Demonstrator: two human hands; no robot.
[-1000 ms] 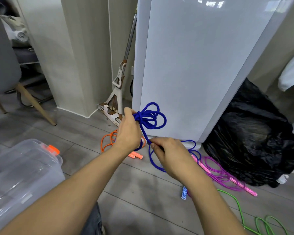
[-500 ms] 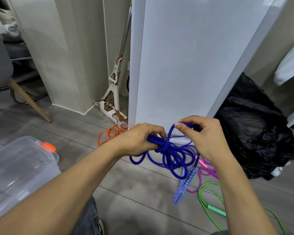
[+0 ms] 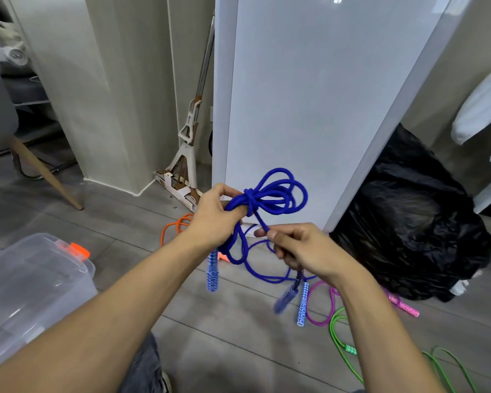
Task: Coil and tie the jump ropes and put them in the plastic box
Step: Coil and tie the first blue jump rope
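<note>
Above the floor, both hands grip the blue jump rope [image 3: 278,194] — left hand [image 3: 216,217] its coil, right hand [image 3: 304,251] the tail.

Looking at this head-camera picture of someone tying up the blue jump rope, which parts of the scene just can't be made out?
- Plastic box: cut off by the left edge; contents unreadable through its lid.
- Green jump rope: runs off the bottom edge.
- Orange jump rope: mostly hidden behind the left hand.
- Blue jump rope: one dangling handle under the right hand is motion-blurred.
- Black bag: contents hidden.
</note>
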